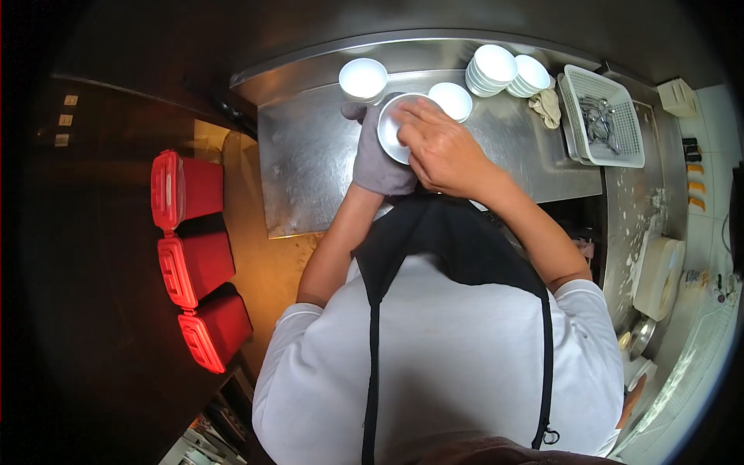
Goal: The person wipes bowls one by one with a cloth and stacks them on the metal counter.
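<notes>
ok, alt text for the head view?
A left hand covered in grey fabric holds a white bowl while the right hand reaches inside it. More bowls stand on a steel counter, with a basket of cutlery at right and red bins off to the left.

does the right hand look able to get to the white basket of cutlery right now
Probably yes: the right hand would first have to leave the bowl, but mostly bare steel counter lies toward the basket, with nothing visibly blocking that way.
</notes>
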`<state>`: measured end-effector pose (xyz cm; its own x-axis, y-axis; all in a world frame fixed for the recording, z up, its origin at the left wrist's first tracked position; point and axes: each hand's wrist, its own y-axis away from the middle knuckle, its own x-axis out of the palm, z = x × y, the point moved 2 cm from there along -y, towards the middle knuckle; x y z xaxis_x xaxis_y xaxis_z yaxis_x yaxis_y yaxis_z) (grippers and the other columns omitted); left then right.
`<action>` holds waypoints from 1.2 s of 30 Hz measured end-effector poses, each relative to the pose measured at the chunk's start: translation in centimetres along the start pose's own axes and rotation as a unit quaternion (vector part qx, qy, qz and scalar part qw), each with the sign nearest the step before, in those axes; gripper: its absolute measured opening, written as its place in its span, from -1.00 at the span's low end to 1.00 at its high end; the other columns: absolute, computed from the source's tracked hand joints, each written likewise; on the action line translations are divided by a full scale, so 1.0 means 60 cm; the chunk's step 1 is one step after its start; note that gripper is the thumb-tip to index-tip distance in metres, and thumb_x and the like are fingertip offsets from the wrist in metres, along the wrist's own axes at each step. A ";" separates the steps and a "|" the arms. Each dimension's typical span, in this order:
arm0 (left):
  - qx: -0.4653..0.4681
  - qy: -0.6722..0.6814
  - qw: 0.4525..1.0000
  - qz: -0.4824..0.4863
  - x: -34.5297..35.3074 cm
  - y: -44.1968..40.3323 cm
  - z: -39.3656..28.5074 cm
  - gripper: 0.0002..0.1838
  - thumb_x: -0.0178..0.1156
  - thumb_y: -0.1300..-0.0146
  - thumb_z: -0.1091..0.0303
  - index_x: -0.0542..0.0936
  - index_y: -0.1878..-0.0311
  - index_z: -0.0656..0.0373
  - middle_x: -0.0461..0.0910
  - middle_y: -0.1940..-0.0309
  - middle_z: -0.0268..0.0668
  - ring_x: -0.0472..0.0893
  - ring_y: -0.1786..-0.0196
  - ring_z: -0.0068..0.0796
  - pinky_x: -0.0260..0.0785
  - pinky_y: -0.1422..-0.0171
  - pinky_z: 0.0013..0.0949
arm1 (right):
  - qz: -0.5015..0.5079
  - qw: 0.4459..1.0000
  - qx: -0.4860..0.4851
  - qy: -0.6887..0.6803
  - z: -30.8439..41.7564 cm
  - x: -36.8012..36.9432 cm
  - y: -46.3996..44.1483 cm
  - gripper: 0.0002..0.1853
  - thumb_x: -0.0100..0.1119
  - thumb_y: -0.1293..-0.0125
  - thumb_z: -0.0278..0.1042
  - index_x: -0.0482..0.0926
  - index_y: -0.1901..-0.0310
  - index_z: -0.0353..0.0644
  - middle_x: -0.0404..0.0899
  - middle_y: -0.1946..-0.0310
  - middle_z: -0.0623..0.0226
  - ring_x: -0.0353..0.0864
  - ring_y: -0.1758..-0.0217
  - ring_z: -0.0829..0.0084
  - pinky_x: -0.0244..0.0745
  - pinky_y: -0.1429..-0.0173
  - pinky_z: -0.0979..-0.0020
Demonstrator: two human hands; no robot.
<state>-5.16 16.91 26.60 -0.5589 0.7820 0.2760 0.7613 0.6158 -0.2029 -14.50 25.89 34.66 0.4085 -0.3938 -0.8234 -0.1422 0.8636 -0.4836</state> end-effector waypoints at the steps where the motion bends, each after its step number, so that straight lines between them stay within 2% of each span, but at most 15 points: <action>1: -0.049 0.167 0.985 -0.003 -0.006 -0.001 0.009 -0.70 -0.04 -0.55 0.28 0.48 -0.22 0.15 0.60 -0.11 -0.19 0.59 -0.21 -0.30 0.47 -0.36 -0.13 | 0.009 1.000 0.003 -0.012 0.002 0.007 0.004 -0.71 0.24 -0.08 -0.54 0.52 0.13 -0.38 0.62 -0.09 -0.11 0.53 -0.31 -0.09 0.36 -0.49 -0.02; 3: -0.140 0.482 0.865 -0.016 -0.023 0.001 0.033 -0.70 -0.07 -0.56 0.29 0.49 -0.22 0.15 0.60 -0.11 -0.18 0.60 -0.20 -0.28 0.48 -0.36 -0.10 | 0.029 0.999 0.005 -0.040 0.008 0.015 0.009 -0.75 0.21 -0.10 -0.56 0.49 0.15 -0.32 0.60 -0.13 -0.08 0.52 -0.32 -0.11 0.35 -0.53 -0.02; 4: -0.101 0.345 0.932 -0.042 -0.020 0.002 0.023 -0.61 -0.19 -0.63 0.10 0.45 -0.24 0.13 0.61 -0.12 -0.22 0.62 -0.18 -0.33 0.48 -0.34 -0.17 | 0.053 0.997 0.008 -0.060 0.012 0.006 0.008 -0.76 0.20 -0.09 -0.57 0.50 0.16 -0.32 0.61 -0.11 -0.11 0.54 -0.30 -0.10 0.36 -0.52 -0.02; 7: -0.030 0.066 0.997 -0.018 -0.014 0.001 -0.015 -0.65 -0.11 -0.60 0.17 0.44 -0.25 0.14 0.62 -0.10 -0.21 0.62 -0.17 -0.33 0.49 -0.33 -0.21 | 0.142 0.987 0.046 -0.059 0.002 -0.008 0.016 -0.77 0.19 -0.08 -0.59 0.51 0.17 -0.31 0.61 -0.11 -0.09 0.54 -0.28 -0.09 0.36 -0.52 -0.02; 8: -0.130 0.401 0.906 -0.041 -0.019 0.000 -0.004 -0.66 0.10 -0.48 0.34 0.43 -0.26 0.14 0.62 -0.10 -0.22 0.63 -0.18 -0.32 0.49 -0.32 -0.25 | 0.122 0.991 0.041 -0.037 -0.002 -0.008 0.018 -0.77 0.19 -0.08 -0.60 0.51 0.17 -0.31 0.61 -0.12 -0.09 0.53 -0.30 -0.09 0.36 -0.52 -0.03; 10: -0.046 0.077 0.995 -0.040 -0.022 -0.005 -0.007 -0.57 0.23 -0.34 0.41 0.44 -0.26 0.15 0.63 -0.10 -0.22 0.63 -0.19 -0.32 0.47 -0.32 -0.26 | 0.081 0.996 0.028 0.010 -0.012 -0.002 0.020 -0.77 0.19 -0.08 -0.60 0.52 0.18 -0.30 0.61 -0.13 -0.07 0.51 -0.34 -0.08 0.36 -0.52 -0.03; 12: -0.018 -0.026 0.998 -0.047 -0.019 -0.006 -0.010 -0.50 0.34 -0.23 0.43 0.45 -0.24 0.16 0.63 -0.10 -0.22 0.63 -0.20 -0.31 0.46 -0.32 -0.27 | 0.035 0.999 -0.005 0.040 -0.008 0.004 0.018 -0.77 0.19 -0.08 -0.58 0.54 0.18 -0.35 0.63 -0.09 -0.11 0.54 -0.31 -0.10 0.41 -0.46 -0.04; 15: -0.043 0.065 0.995 -0.055 -0.018 -0.003 -0.007 -0.45 0.42 -0.14 0.39 0.48 -0.21 0.18 0.63 -0.09 -0.21 0.63 -0.19 -0.31 0.46 -0.31 -0.26 | 0.012 0.999 -0.012 0.029 0.002 0.005 0.012 -0.78 0.18 -0.09 -0.57 0.55 0.18 -0.38 0.63 -0.10 -0.12 0.53 -0.32 -0.11 0.43 -0.44 -0.05; 19: -0.008 -0.057 0.998 -0.041 -0.028 0.007 0.002 -0.45 0.43 -0.10 0.36 0.51 -0.18 0.19 0.64 -0.06 -0.21 0.65 -0.16 -0.31 0.47 -0.27 -0.25 | 0.029 0.999 -0.023 -0.034 0.014 0.003 -0.001 -0.80 0.18 -0.09 -0.57 0.56 0.21 -0.38 0.62 -0.13 -0.12 0.54 -0.32 -0.11 0.43 -0.43 -0.05; 22: -0.004 -0.056 0.997 -0.045 -0.030 0.010 -0.003 -0.46 0.41 -0.09 0.33 0.53 -0.17 0.18 0.66 -0.05 -0.19 0.66 -0.13 -0.28 0.48 -0.24 -0.24 | 0.118 0.989 0.020 -0.081 0.003 0.000 0.005 -0.82 0.18 -0.08 -0.58 0.57 0.23 -0.36 0.62 -0.14 -0.06 0.51 -0.34 -0.09 0.42 -0.44 -0.05; 25: 0.032 -0.206 0.978 -0.020 -0.032 0.009 -0.006 -0.47 0.40 -0.09 0.28 0.55 -0.16 0.17 0.67 -0.03 -0.15 0.67 -0.11 -0.21 0.49 -0.23 -0.22 | 0.034 0.998 -0.040 -0.037 0.001 -0.003 -0.003 -0.83 0.17 -0.08 -0.58 0.57 0.24 -0.34 0.64 -0.09 -0.05 0.51 -0.32 -0.09 0.41 -0.45 0.01; 26: 0.053 -0.286 0.957 -0.007 -0.033 0.007 -0.007 -0.47 0.39 -0.09 0.27 0.55 -0.16 0.17 0.67 -0.03 -0.14 0.68 -0.11 -0.18 0.49 -0.23 -0.22 | 0.063 0.996 -0.022 -0.054 0.000 -0.002 0.000 -0.83 0.17 -0.07 -0.58 0.57 0.24 -0.34 0.65 -0.08 -0.03 0.51 -0.32 -0.09 0.40 -0.46 0.02; 28: 0.025 -0.204 0.978 -0.037 -0.036 0.005 0.009 -0.47 0.39 -0.10 0.24 0.56 -0.16 0.16 0.67 -0.01 -0.13 0.68 -0.10 -0.14 0.50 -0.22 -0.20 | 0.121 0.989 0.015 -0.088 -0.001 0.003 0.006 -0.82 0.17 -0.07 -0.58 0.57 0.24 -0.33 0.66 -0.07 -0.01 0.52 -0.31 -0.08 0.38 -0.48 0.04; 31: 0.051 -0.227 0.972 -0.025 -0.043 0.000 0.028 -0.46 0.40 -0.09 0.23 0.56 -0.15 0.16 0.67 -0.01 -0.12 0.67 -0.09 -0.12 0.51 -0.20 -0.18 | 0.074 0.996 -0.023 -0.038 -0.008 0.000 0.005 -0.69 0.20 0.00 -0.66 0.57 0.15 -0.25 0.59 -0.26 0.14 0.47 -0.41 -0.01 0.40 -0.47 0.02; 36: 0.013 -0.127 0.991 -0.036 -0.039 0.001 0.014 -0.39 0.47 -0.03 0.20 0.55 -0.17 0.17 0.67 -0.03 -0.13 0.67 -0.11 -0.15 0.52 -0.21 -0.19 | 0.083 0.995 -0.020 -0.044 -0.015 -0.022 0.017 -0.74 0.22 -0.05 -0.60 0.61 0.16 -0.24 0.64 -0.19 0.18 0.50 -0.40 0.06 0.33 -0.54 -0.04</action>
<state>-4.04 15.18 25.17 -0.6789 0.7328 0.0466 0.7092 0.6708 -0.2171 -16.00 27.01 34.96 0.4536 -0.2158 -0.8647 -0.2496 0.9006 -0.3557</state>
